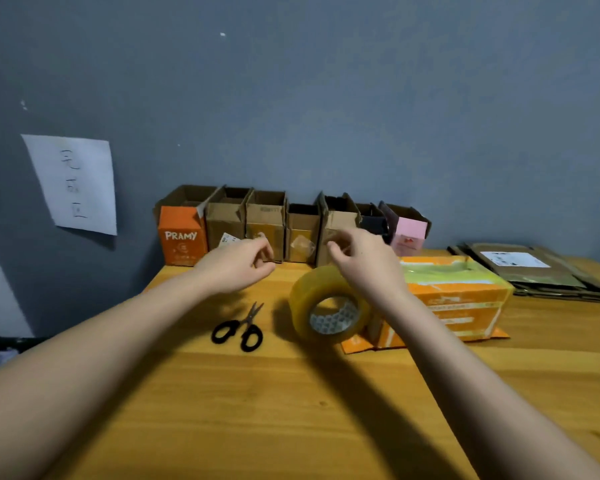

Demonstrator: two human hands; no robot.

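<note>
My left hand [236,265] and my right hand [361,258] hover side by side above the wooden table [257,410], each with thumb and fingertips pinched together. A thin clear tape strip seems to stretch between them, though it is barely visible. Under my right hand a big roll of yellowish clear tape [326,303] stands on edge against an orange taped package [458,296]. Black-handled scissors [239,329] lie closed on the table below my left hand.
A row of open cardboard boxes [264,223] lines the wall at the back, with an orange one [182,237] at the left and a pink one [409,233] at the right. Flattened cartons [534,271] are stacked at far right. A paper sheet [73,181] hangs on the wall.
</note>
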